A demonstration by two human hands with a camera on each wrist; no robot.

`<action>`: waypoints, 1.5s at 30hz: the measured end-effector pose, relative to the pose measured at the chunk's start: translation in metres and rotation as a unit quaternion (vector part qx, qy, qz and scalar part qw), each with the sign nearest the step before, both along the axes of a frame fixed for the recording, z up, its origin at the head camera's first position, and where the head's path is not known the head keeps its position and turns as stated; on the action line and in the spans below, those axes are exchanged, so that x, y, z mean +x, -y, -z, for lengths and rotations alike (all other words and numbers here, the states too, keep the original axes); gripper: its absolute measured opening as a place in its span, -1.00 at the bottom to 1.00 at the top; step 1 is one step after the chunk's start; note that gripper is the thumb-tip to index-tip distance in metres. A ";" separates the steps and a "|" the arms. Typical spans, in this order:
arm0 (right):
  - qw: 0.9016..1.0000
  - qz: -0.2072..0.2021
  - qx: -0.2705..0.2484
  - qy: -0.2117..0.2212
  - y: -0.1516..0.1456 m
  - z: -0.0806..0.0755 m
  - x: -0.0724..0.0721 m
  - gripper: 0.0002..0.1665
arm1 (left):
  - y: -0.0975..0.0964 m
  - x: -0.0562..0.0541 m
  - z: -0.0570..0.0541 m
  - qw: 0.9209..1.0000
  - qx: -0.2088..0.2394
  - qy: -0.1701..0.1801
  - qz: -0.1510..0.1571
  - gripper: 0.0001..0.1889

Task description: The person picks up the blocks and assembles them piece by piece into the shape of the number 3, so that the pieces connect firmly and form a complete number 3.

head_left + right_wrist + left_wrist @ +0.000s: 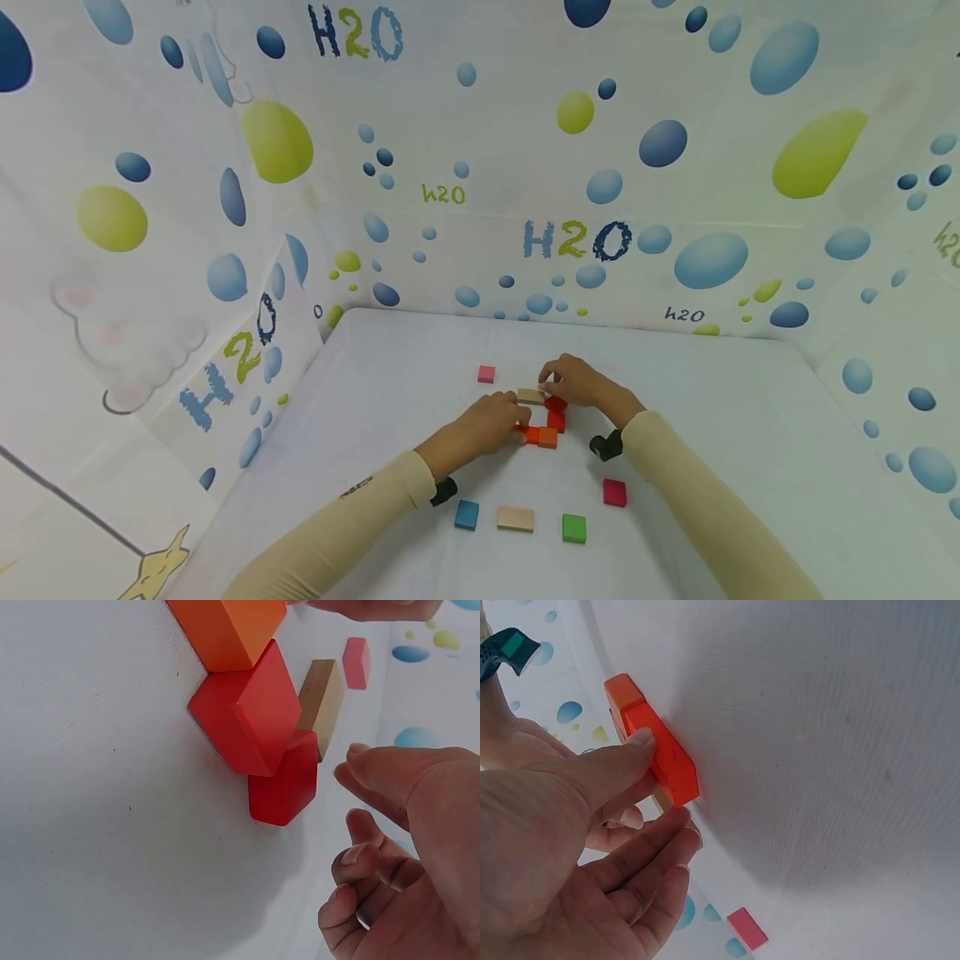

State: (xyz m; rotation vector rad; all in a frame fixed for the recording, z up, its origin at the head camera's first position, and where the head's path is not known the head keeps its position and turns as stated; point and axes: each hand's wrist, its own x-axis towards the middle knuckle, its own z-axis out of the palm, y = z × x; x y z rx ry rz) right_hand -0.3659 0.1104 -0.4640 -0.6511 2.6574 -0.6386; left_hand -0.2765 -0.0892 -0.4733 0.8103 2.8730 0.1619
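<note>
My left hand (483, 425) pinches a red-orange block (664, 757) between thumb and fingers, low over the white table. Against that block's end stands an orange block (548, 438). From there a red block (247, 712) and a second red block (289, 784) lead on to a wooden block (531, 396), forming a curved row. Just beyond the row's far end hovers my right hand (581, 383), fingers loosely bent. In the right wrist view a gap separates its fingertips from the red and wooden blocks, and nothing shows between them.
A pink block (486, 374) lies farther back on the white table (420, 358). Nearer the front are a blue block (467, 515), another wooden block (516, 519), a green block (573, 528) and a crimson block (614, 492). Printed cloth walls (510, 150) rise behind and beside.
</note>
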 end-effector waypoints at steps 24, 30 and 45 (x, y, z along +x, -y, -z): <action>0.999 0.018 0.006 -0.043 0.030 0.008 -0.027 -0.78 | 0.000 0.004 0.002 1.000 -0.015 -0.022 0.002 -0.74; 0.997 -0.010 0.000 -0.073 0.050 -0.008 -0.032 -0.79 | 0.002 0.006 0.001 1.000 -0.014 -0.026 0.003 -0.75; 0.998 -0.048 0.022 -0.019 0.087 -0.006 -0.052 -0.79 | 0.008 0.011 0.003 0.998 -0.006 -0.058 0.013 -0.79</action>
